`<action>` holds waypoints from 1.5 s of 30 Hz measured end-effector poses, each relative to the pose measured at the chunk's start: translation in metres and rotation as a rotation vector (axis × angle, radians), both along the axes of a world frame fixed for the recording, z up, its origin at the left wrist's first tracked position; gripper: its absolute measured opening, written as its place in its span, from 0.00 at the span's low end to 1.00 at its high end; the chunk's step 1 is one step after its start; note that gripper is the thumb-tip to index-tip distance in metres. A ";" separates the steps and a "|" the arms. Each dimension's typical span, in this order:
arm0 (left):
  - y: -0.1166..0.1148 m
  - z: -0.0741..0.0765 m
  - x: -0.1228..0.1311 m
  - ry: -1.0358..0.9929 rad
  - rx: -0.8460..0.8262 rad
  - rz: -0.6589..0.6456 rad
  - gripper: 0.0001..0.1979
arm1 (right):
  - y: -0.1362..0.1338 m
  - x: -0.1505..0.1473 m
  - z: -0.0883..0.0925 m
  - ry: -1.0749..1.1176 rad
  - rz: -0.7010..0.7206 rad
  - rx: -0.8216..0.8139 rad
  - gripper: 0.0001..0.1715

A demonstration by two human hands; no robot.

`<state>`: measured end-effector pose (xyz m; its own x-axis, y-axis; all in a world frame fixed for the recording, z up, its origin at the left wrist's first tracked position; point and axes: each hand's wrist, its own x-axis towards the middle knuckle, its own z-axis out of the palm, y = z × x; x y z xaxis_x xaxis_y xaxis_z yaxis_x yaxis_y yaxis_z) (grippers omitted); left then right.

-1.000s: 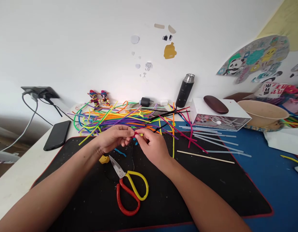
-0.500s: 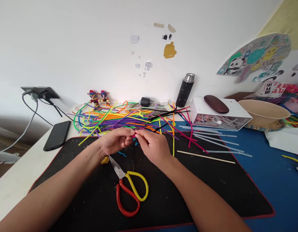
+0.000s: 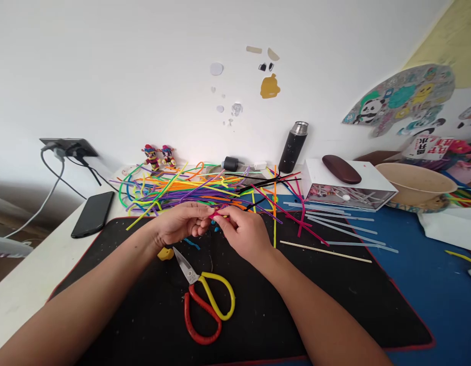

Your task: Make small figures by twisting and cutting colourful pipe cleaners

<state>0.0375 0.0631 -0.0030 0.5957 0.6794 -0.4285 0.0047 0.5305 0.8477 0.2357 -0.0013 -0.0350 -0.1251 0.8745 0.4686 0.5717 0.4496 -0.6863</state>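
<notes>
My left hand (image 3: 186, 222) and my right hand (image 3: 245, 231) meet above the black mat (image 3: 144, 310). Between their fingertips is a small magenta pipe cleaner piece (image 3: 213, 215), pinched from both sides and mostly covered by the fingers. Just below it show small blue bits (image 3: 216, 229). Nearer to me lie scissors (image 3: 199, 287) with one red and one yellow handle, blades pointing away to the left. A small yellow piece (image 3: 166, 254) sits beside the blade tip. Behind the hands spreads a heap of coloured pipe cleaners (image 3: 189, 194).
A phone (image 3: 92, 214) lies at the left. Two small figures (image 3: 151, 156) and a black flask (image 3: 293, 147) stand by the wall. To the right are a white box (image 3: 367, 178), translucent sticks (image 3: 346, 229), a wooden stick (image 3: 327, 251) and a beige bowl (image 3: 414, 180).
My view has tilted slightly up, so things sit a little lower. Both hands stay together on the magenta piece, with the right fingers shifted slightly and a bit more of it showing.
</notes>
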 end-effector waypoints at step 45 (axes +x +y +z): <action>-0.007 0.001 0.006 0.128 0.525 0.080 0.17 | 0.012 0.001 0.000 0.582 0.151 -0.540 0.22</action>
<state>0.0436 0.0561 -0.0024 0.4988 0.8626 -0.0848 0.1018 0.0388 0.9941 0.2364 0.0105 -0.0355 -0.1260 0.9920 0.0126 0.0152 0.0147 -0.9998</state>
